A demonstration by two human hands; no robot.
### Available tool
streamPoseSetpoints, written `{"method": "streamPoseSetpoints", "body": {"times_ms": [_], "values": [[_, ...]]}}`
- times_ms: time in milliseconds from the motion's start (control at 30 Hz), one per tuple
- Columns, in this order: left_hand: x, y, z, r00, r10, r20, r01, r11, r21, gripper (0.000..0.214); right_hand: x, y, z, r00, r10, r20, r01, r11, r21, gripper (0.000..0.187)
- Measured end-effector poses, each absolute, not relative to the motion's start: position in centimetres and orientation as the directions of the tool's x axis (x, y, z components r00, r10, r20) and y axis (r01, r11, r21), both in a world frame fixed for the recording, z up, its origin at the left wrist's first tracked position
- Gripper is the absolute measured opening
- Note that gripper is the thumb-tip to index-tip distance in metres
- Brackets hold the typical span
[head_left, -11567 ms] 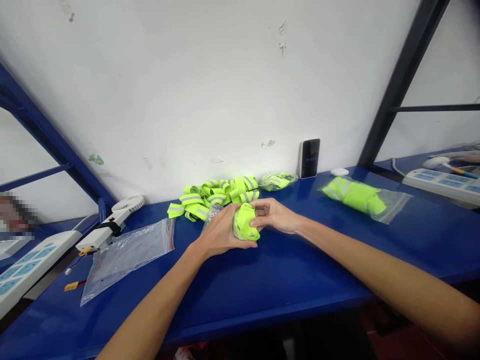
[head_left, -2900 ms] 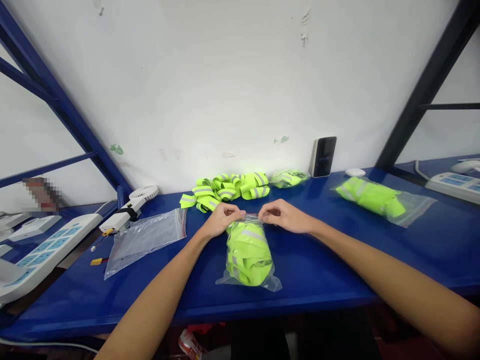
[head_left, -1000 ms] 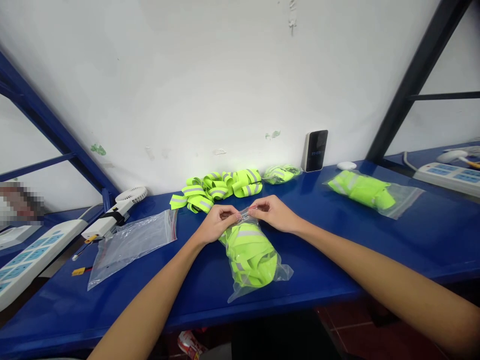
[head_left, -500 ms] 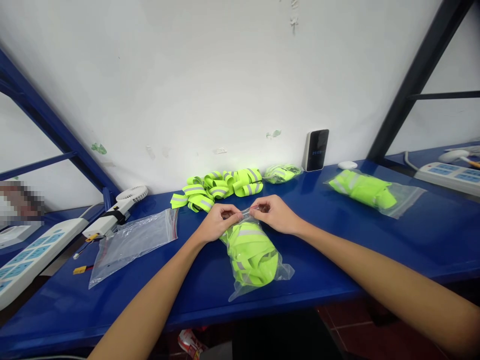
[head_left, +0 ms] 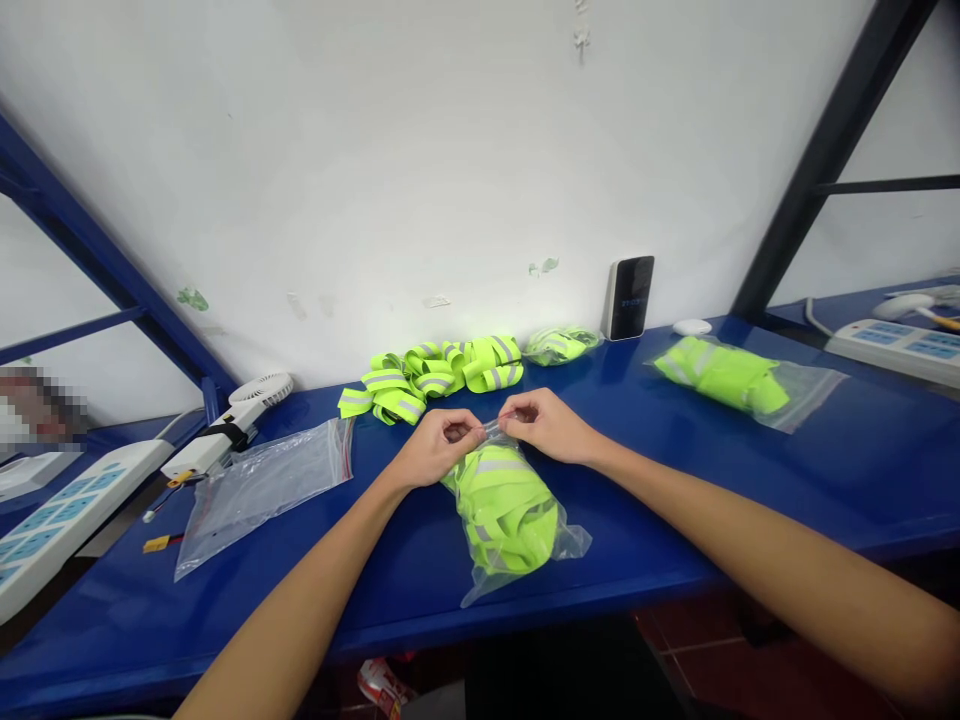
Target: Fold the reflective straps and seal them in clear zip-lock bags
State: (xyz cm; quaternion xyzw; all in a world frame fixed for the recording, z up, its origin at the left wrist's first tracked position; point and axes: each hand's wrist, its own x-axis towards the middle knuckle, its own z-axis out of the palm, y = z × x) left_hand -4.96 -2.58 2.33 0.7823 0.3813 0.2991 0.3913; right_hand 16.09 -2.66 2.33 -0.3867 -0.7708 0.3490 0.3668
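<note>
Power strip (head_left: 52, 520) at far left edge of frame, handheld fan (head_left: 236, 420) just right of it, then an empty zip bag (head_left: 259, 490) flat on the blue bench (head_left: 675, 480). Centre: left hand (head_left: 435, 450) and right hand (head_left: 544, 425), fingers pinched together on the mouth of the filled zip bag (head_left: 510, 510) of neon reflective bands. Loose bands (head_left: 431, 375) behind it; second filled bag (head_left: 739, 378) at right.

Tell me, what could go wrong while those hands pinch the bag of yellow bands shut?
The bag bulges with yellow bands, so the strip pinched by the left hand and right hand might not seal fully, or a band could catch in it. The bag's lower end lies near the table edge, so it might slide off.
</note>
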Motion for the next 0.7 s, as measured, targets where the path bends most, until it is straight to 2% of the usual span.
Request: {"method": "streamPoseSetpoints", "body": {"times_ms": [200, 367, 533, 700], "values": [[-4.4, -2.9, 1.7, 0.522, 0.843, 0.131, 0.366, -0.360, 0.858, 0.039, 15.9, -3.0, 2.6, -0.523, 0.819, 0.237, 0.310, 0.442, -0.842, 0.020], [-4.2, -3.0, 1.6, 0.542, 0.833, 0.108, 0.358, -0.345, 0.868, 0.038, 15.7, -3.1, 2.1, -0.517, 0.815, 0.263, 0.347, 0.480, -0.806, 0.017], [-4.2, -3.5, 1.9, 0.588, 0.801, 0.117, 0.396, -0.411, 0.821, 0.031, 15.9, -2.7, 1.8, -0.564, 0.783, 0.263, 0.317, 0.499, -0.806, 0.015], [-3.8, -4.0, 2.1, 0.612, 0.785, 0.098, 0.452, -0.449, 0.771, 0.034, 16.1, -2.6, 2.0, -0.667, 0.713, 0.216, 0.266, 0.499, -0.825, 0.019]]}}
